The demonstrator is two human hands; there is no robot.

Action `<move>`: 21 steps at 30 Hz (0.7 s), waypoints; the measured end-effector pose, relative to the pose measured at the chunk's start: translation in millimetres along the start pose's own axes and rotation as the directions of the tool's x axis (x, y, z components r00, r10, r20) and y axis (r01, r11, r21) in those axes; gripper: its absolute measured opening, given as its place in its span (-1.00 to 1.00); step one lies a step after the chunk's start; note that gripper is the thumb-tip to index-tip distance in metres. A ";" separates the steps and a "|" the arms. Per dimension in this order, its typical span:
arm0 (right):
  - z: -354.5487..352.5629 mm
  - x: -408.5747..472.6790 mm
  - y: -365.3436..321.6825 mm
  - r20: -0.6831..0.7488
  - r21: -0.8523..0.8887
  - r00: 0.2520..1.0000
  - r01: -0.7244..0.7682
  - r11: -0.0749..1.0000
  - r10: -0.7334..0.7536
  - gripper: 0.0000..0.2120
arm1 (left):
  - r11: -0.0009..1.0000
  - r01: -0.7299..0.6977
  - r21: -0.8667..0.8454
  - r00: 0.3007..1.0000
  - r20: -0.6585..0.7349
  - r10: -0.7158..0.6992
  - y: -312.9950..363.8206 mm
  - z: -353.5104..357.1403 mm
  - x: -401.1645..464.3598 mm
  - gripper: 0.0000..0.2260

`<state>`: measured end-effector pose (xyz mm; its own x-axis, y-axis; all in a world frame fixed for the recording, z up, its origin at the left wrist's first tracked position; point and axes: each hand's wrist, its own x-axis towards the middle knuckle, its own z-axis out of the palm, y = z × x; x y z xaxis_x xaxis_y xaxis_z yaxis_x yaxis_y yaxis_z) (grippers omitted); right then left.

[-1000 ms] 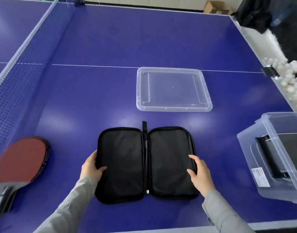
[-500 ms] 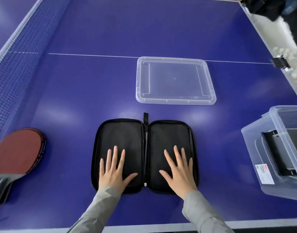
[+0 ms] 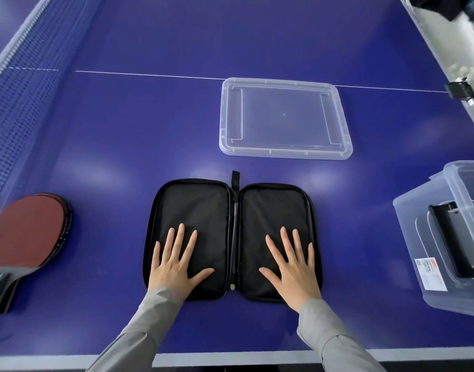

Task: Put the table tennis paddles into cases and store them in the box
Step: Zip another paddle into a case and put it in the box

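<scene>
A person in grey sleeves leans over a blue table tennis table (image 3: 149, 124), both hands pressed flat on a black paddle case (image 3: 231, 210) that lies unzipped and spread open like a book near the table's front edge. The left hand (image 3: 174, 267) rests palm down on the left half, the right hand (image 3: 293, 267) on the right half; fingers are splayed and grasp nothing. A red-faced paddle (image 3: 26, 232) lies on the table well to the left of the case, its handle toward the front edge (partly cut off by the frame). Beyond the case, apart from it, a clear plastic lid (image 3: 284, 118) lies flat just this side of the white centre line. At the right edge stands a clear storage box (image 3: 418, 237), a dark case-like item visible inside. The net (image 3: 23, 89) runs along the left.
</scene>
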<state>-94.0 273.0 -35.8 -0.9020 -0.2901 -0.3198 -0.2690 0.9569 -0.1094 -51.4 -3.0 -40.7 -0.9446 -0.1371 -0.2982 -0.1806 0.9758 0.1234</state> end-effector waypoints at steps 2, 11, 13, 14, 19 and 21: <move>1.3 1.1 0.5 0.011 -0.018 1.000 -0.003 1.000 0.004 -0.31 | 1.000 0.000 0.017 1.000 -0.008 0.000 -1.6 2.5 0.3 -0.13; -14.7 -7.1 -7.1 0.031 0.002 0.996 -0.086 0.996 0.086 -0.25 | 0.997 -0.027 -0.066 1.000 0.009 0.027 -1.5 -19.7 -5.9 -0.29; -24.3 -12.6 -10.3 0.016 0.023 0.993 -0.115 0.993 0.114 -0.28 | 0.994 -0.019 -0.104 0.998 -0.055 0.014 -10.0 -33.8 -13.6 -0.36; -30.2 -14.8 -12.9 -0.010 0.021 0.992 -0.127 0.992 0.127 -0.31 | 0.990 -0.014 -0.140 0.995 -0.103 -0.001 -17.1 -40.2 -17.8 -0.40; -42.4 -18.9 -21.5 -0.061 -0.014 0.992 -0.116 0.993 0.115 -0.25 | 0.963 0.139 -0.231 0.936 -0.286 -0.204 -84.5 -58.3 -38.9 -0.58; -42.6 -17.7 -26.7 -0.064 -0.026 0.991 -0.119 0.993 0.117 -0.33 | 0.926 0.239 -0.293 0.879 -0.339 -0.335 -118.6 -62.7 -49.2 -0.57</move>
<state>-85.2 253.1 12.9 -0.9469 -0.1747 -0.2698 -0.1683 0.9846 -0.0466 -0.7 -122.6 18.7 -0.8631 -0.5047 0.0172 -0.4735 0.8206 0.3200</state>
